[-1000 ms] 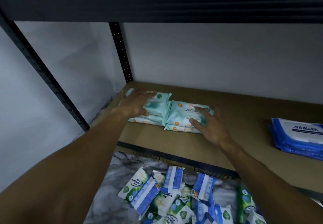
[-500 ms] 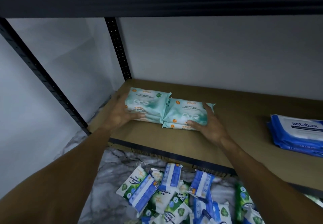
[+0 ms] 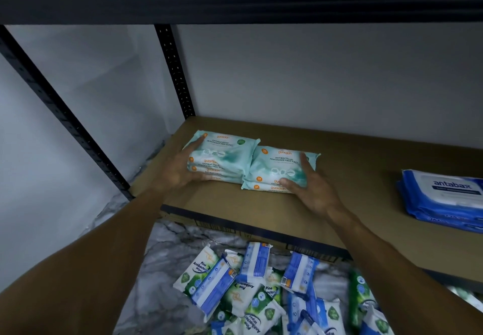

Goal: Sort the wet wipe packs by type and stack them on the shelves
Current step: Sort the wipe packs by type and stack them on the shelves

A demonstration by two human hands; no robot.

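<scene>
Two stacks of green wipe packs sit side by side, touching, on the brown shelf near its left back corner. The left hand is spread wide on the outer side of the left stack, fingers almost straight along its edge and thumb at the front. The right hand presses the right stack the same way, with one finger on top and the thumb at the front. Blue packs lie far to the right on the same shelf. A messy pile of green and blue packs lies on the floor below.
</scene>
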